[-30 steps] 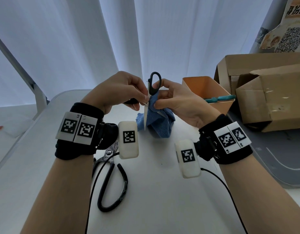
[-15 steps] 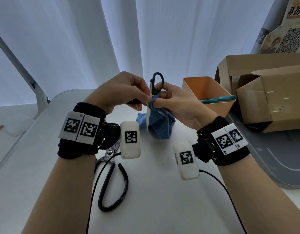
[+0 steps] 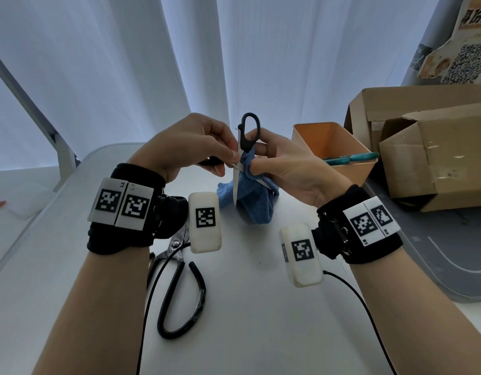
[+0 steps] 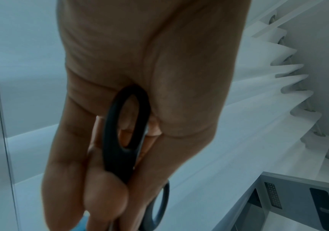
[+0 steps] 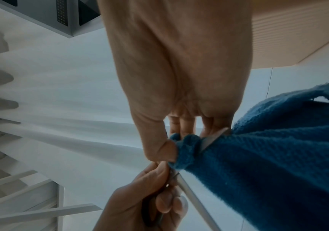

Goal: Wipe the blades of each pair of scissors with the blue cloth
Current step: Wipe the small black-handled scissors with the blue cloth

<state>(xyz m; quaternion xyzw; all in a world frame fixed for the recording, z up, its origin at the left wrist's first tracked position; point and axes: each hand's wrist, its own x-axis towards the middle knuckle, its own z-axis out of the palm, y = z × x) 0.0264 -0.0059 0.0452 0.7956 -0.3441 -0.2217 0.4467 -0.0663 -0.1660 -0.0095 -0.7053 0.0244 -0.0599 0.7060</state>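
Observation:
My left hand [image 3: 206, 147] grips the black-handled scissors [image 3: 248, 131] near the pivot, above the table. Their blades are spread: one points straight down [image 3: 234, 185], the other runs right under the blue cloth [image 3: 250, 196]. My right hand [image 3: 282, 163] pinches the cloth [image 5: 258, 164] around that second blade [image 5: 213, 137], close to the pivot. In the left wrist view a black handle loop [image 4: 126, 134] lies between my left fingers. A second, large pair of black scissors [image 3: 179, 288] lies on the table below my left wrist. A teal-handled pair [image 3: 347, 159] rests on the orange bin.
An orange bin [image 3: 334, 147] stands just right of my hands on the white table [image 3: 247, 334]. Cardboard boxes [image 3: 434, 158] sit at the far right. White curtains hang behind. Black cables trail from both wrist cameras across the table.
The scissors and both hands have risen slightly. My right hand's pinch of cloth has slid up the blade toward the pivot.

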